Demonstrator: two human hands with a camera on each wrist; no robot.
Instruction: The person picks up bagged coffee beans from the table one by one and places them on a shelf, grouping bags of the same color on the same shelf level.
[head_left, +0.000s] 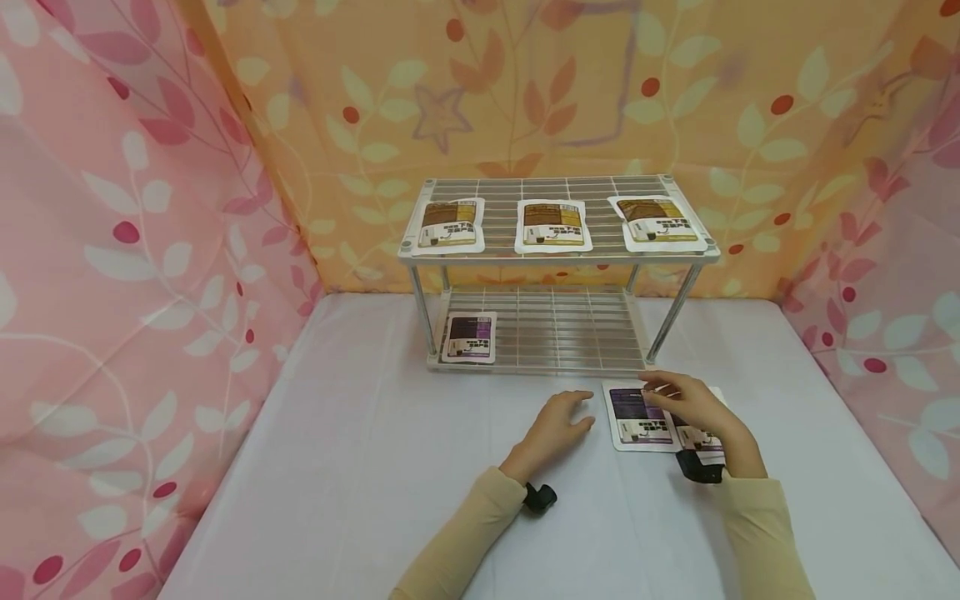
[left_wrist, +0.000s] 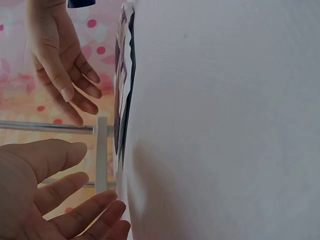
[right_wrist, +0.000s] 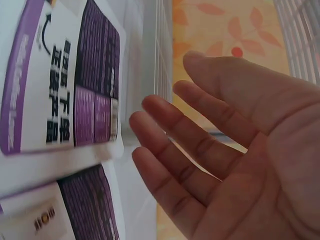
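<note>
Two flat white-edged packets with dark purple labels lie side by side on the white tabletop, in front of the rack's right end. The left packet [head_left: 637, 432] shows almost whole. Part of the right packet [head_left: 693, 437] is hidden under my right hand [head_left: 693, 408]. That hand hovers over the pair, its fingers relaxed and holding nothing; the right wrist view shows its palm bare beside a purple packet [right_wrist: 95, 70]. Just left of the packets, my left hand [head_left: 551, 429] has its fingers loosely extended and grips nothing. In the left wrist view the packets [left_wrist: 122, 80] appear edge-on.
A two-tier white wire rack [head_left: 558, 260] stands at the back. On its top tier lie three brown-and-gold packets: left [head_left: 452, 227], middle [head_left: 553, 227] and right [head_left: 660, 225]. A purple packet [head_left: 469, 337] occupies the lower tier's left end. Patterned cloth [head_left: 300, 108] encloses the table.
</note>
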